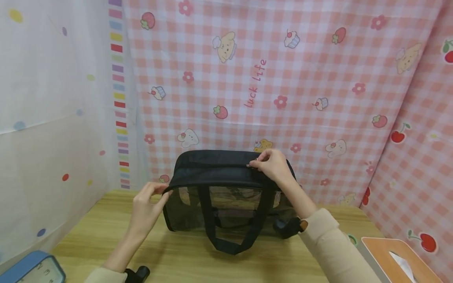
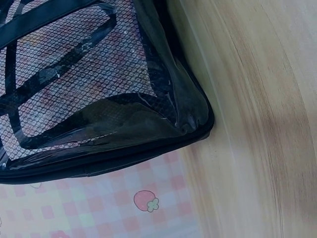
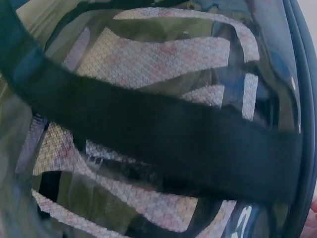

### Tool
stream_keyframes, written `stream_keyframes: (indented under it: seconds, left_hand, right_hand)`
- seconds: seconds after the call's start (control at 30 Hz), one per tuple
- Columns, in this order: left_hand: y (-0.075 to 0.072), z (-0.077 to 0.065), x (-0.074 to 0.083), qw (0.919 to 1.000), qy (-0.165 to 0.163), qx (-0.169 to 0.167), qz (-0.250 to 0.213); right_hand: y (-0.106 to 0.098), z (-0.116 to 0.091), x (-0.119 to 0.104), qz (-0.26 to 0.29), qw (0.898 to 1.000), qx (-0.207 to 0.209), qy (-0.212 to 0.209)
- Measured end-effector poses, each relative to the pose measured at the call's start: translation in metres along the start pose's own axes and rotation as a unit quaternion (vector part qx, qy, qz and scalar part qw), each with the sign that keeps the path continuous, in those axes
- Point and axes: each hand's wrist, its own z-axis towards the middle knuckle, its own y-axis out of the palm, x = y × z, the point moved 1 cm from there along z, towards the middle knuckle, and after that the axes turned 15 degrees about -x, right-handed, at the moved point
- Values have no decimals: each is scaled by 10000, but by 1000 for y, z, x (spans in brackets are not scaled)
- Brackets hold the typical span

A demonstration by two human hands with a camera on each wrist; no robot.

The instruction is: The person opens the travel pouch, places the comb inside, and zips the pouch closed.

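Note:
A black bag [image 1: 212, 173] with a see-through front stands on the wooden table, its strap handle [image 1: 230, 247] hanging down in front. At the bag's top left corner, my left hand [image 1: 146, 202] pinches the edge between thumb and fingers. My right hand [image 1: 275, 166] pinches a small zipper pull [image 1: 249, 166] on the top, right of the middle. The left wrist view shows the clear panel and a dark-trimmed corner [image 2: 200, 126] of the bag, with mesh behind. In the right wrist view the wide black strap [image 3: 163, 139] crosses the clear panel.
A blue clock [image 1: 35, 265] is at the front left of the table [image 1: 177, 263]. At the front right stands a tissue box [image 1: 385, 251] with an orange top, and a small green round item [image 1: 352, 239] lies beside it. A pink checked cloth [image 1: 247, 78] hangs behind the bag.

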Motion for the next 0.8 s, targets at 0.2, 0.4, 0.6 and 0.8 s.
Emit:
stream_keyframes:
  seconds: [0.2,0.4,0.6,0.8]
  left_hand:
    - [1,2,0,10000,55,46,43]
    - [0,2,1,10000,42,53,35]
    - [0,2,1,9999,63,17,96]
    - [-1,1,-1,9999,-10,-34,140]
  right_hand:
    - [-13,-4,13,137,9996,188,152]
    - [-20,-9,21,87,9998,193,30]
    - [-26,-14,33,-15,9996,269,-61]
    - [-37,-22,48,104,9993,324,169]
